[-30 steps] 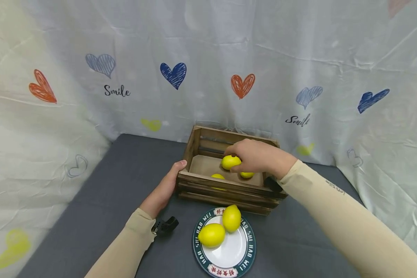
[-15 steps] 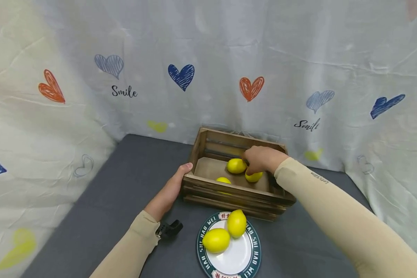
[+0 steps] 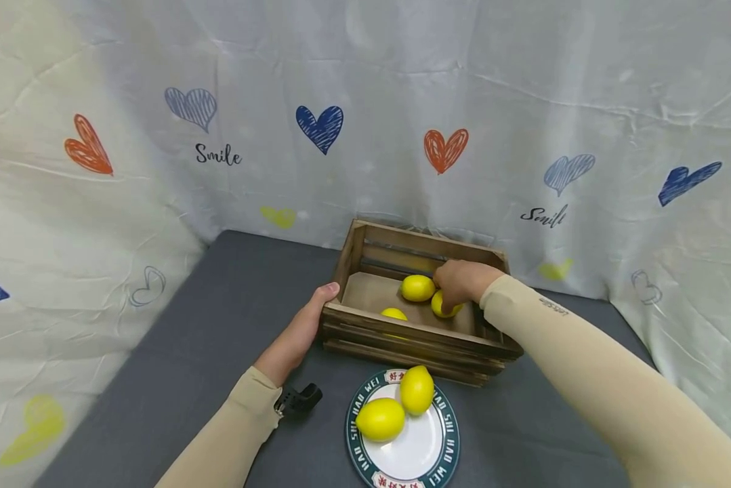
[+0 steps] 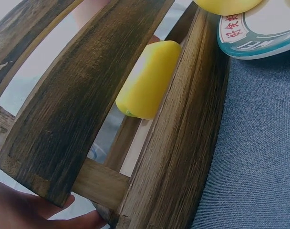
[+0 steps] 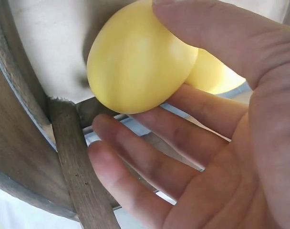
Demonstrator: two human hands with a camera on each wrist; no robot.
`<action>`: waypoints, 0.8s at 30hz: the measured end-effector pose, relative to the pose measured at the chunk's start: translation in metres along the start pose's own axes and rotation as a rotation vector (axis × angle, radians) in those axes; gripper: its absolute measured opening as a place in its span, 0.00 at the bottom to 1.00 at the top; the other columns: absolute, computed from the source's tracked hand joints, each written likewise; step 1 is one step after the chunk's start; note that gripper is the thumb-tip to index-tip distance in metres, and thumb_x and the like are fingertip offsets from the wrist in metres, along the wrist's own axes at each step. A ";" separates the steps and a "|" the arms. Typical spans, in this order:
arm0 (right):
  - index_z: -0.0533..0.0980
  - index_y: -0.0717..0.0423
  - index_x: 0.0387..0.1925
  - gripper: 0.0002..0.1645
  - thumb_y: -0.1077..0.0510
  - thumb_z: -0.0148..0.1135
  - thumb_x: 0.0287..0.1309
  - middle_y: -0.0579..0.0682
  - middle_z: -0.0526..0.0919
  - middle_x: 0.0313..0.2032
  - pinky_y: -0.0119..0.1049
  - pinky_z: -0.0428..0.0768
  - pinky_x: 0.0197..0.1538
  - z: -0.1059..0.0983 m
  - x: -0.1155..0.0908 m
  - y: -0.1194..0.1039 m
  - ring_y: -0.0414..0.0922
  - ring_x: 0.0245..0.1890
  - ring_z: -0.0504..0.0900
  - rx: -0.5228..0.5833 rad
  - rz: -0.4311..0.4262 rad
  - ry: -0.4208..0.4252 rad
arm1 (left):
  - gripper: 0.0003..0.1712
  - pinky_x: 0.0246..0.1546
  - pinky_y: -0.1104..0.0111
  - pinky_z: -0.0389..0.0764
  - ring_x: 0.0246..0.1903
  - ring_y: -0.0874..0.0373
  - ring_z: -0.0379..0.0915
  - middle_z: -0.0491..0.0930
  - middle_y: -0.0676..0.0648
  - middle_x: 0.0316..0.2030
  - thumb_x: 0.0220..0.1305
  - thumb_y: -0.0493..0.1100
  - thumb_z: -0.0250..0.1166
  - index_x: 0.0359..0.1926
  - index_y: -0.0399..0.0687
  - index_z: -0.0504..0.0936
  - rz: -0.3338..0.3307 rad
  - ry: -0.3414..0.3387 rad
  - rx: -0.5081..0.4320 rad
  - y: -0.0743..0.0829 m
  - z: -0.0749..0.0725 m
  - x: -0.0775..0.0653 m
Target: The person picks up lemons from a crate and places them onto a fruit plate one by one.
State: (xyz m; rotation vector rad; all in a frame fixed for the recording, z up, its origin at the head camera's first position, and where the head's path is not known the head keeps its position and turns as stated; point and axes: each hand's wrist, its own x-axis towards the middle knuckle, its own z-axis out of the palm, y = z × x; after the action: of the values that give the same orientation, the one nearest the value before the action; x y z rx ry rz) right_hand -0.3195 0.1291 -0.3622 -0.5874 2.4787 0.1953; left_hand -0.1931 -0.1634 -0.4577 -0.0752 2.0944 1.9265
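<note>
My right hand (image 3: 466,279) reaches down into the slatted wooden crate (image 3: 414,337) and pinches a yellow lemon (image 5: 140,59) between thumb and fingers. In the head view that lemon sits low over the crate's bottom, partly behind the hand. A second lemon (image 3: 417,288) lies just left of it. Another lemon (image 3: 394,314) is near the front wall, half hidden by the slats; a lemon (image 4: 152,78) shows through the gap in the left wrist view. At the crate's left end, my left hand (image 3: 295,335) grips the side with its thumb over the rim.
A white plate (image 3: 410,455) with a green lettered rim stands in front of the crate, bearing two lemons (image 3: 380,419). The dark grey table (image 3: 237,298) ends at a white curtain (image 3: 377,74) with printed hearts. A black wrist strap (image 3: 298,400) sits on the left wrist.
My right hand has moved right inside the crate, from over the left lemon down to the one beside it, and now pinches that. The left hand keeps its grip; the head view shifted slightly.
</note>
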 end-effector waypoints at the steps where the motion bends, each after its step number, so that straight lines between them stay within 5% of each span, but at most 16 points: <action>1: 0.81 0.54 0.44 0.14 0.56 0.77 0.60 0.48 0.80 0.34 0.39 0.73 0.39 0.000 0.000 0.000 0.45 0.33 0.74 -0.001 -0.001 -0.005 | 0.52 0.82 0.36 0.46 0.78 0.40 0.53 0.52 0.40 0.83 0.73 0.76 0.44 0.88 0.58 0.48 0.000 0.003 0.003 0.000 0.000 0.000; 12: 0.82 0.56 0.58 0.27 0.53 0.80 0.59 0.50 0.84 0.48 0.43 0.79 0.49 0.004 0.003 0.001 0.48 0.43 0.78 0.037 0.005 -0.051 | 0.51 0.82 0.36 0.44 0.79 0.40 0.51 0.50 0.40 0.84 0.75 0.75 0.44 0.88 0.57 0.49 0.008 0.001 0.013 0.003 0.001 -0.002; 16: 0.82 0.55 0.56 0.25 0.53 0.80 0.59 0.50 0.84 0.46 0.43 0.79 0.48 0.004 0.002 0.001 0.47 0.42 0.77 0.039 0.000 -0.056 | 0.51 0.82 0.35 0.42 0.80 0.40 0.49 0.48 0.40 0.85 0.75 0.74 0.43 0.88 0.55 0.48 0.019 -0.004 0.015 0.003 0.002 -0.003; 24: 0.83 0.57 0.63 0.32 0.51 0.80 0.59 0.51 0.87 0.50 0.41 0.81 0.48 -0.004 -0.007 -0.001 0.47 0.41 0.80 0.017 -0.029 0.004 | 0.52 0.81 0.33 0.43 0.79 0.39 0.50 0.49 0.39 0.84 0.74 0.74 0.43 0.88 0.54 0.47 0.004 0.004 0.022 0.007 -0.001 -0.005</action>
State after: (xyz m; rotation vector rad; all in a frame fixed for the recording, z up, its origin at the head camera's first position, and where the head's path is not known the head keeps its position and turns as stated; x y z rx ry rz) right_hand -0.3159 0.1295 -0.3555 -0.6172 2.4718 0.1619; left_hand -0.1906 -0.1641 -0.4497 -0.0706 2.1196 1.9071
